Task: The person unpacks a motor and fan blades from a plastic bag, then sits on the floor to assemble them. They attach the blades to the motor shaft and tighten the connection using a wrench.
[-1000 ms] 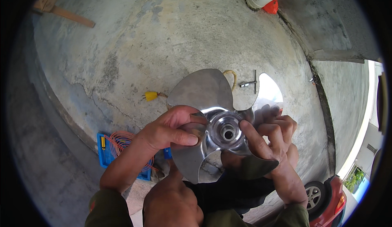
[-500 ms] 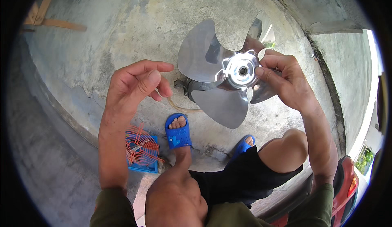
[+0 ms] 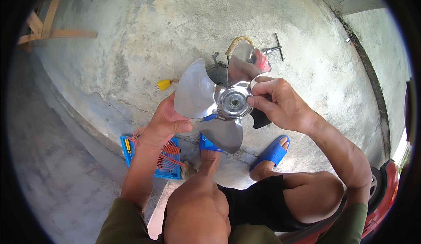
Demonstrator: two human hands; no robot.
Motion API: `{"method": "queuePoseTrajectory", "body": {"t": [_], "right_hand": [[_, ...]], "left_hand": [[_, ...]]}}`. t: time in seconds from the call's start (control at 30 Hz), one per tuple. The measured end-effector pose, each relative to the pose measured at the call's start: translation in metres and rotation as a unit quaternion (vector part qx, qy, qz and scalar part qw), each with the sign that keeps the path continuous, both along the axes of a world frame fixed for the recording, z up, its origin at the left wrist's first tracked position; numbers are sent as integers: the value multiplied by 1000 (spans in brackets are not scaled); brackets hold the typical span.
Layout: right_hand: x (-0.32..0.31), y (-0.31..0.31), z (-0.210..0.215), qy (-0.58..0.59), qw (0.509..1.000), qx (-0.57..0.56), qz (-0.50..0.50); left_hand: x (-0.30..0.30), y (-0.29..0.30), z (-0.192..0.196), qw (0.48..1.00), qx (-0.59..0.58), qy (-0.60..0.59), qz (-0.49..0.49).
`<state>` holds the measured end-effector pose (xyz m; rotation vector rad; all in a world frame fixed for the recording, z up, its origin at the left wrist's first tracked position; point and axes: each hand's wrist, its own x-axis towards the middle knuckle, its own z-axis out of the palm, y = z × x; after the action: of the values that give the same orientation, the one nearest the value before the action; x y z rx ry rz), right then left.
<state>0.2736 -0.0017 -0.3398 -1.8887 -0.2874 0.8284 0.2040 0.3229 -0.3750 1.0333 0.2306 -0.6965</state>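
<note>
A shiny metal fan blade [image 3: 234, 103] with several broad vanes is held up in front of me, its round hub facing me. My right hand [image 3: 285, 103] pinches it beside the hub, thumb in front and fingers round a vane. My left hand [image 3: 160, 123] is at the left vane's edge with the thumb stretched out apart from it. Its fingertips pass behind the vane, so I cannot tell whether they touch. Behind the blade, a grey motor [image 3: 218, 75] lies on the concrete floor, partly hidden.
Beyond the blade lie a T-handle tool [image 3: 276, 49] and a yellow plug [image 3: 163, 85]. A blue tray [image 3: 174, 173] with an orange wire fan guard [image 3: 169, 158] and a yellow-handled tool [image 3: 128, 146] sits left of my feet. A wooden frame [image 3: 46, 31] stands far left, a red car [image 3: 383, 198] lower right.
The fan blade has moved left and nearer to me, still in my right hand. My left hand has come down and right, up to the left vane. The T-handle tool and plug now show.
</note>
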Motion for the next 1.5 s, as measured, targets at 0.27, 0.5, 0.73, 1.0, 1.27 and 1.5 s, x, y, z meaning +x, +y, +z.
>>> {"method": "queuePoseTrajectory", "body": {"t": [0.27, 0.5, 0.73, 1.0, 1.27, 1.5], "right_hand": [[-4, -3, -10, 17, 999, 6, -38], [-2, 7, -26, 51, 997, 35, -44], [6, 5, -40, 66, 996, 62, -20], [10, 8, -50, 50, 995, 88, -22], [18, 20, -32, 63, 998, 6, 7], [9, 16, -35, 92, 995, 21, -40]], "left_hand": [[3, -31, -4, 998, 60, -25, -9], [17, -38, 0, 949, 240, -153, -139], [4, -59, -2, 961, 256, -102, -14], [1, -80, 1, 939, 291, -161, 83], [13, -49, -3, 964, 250, -86, -10], [18, -53, -7, 964, 237, -115, -30]]}}
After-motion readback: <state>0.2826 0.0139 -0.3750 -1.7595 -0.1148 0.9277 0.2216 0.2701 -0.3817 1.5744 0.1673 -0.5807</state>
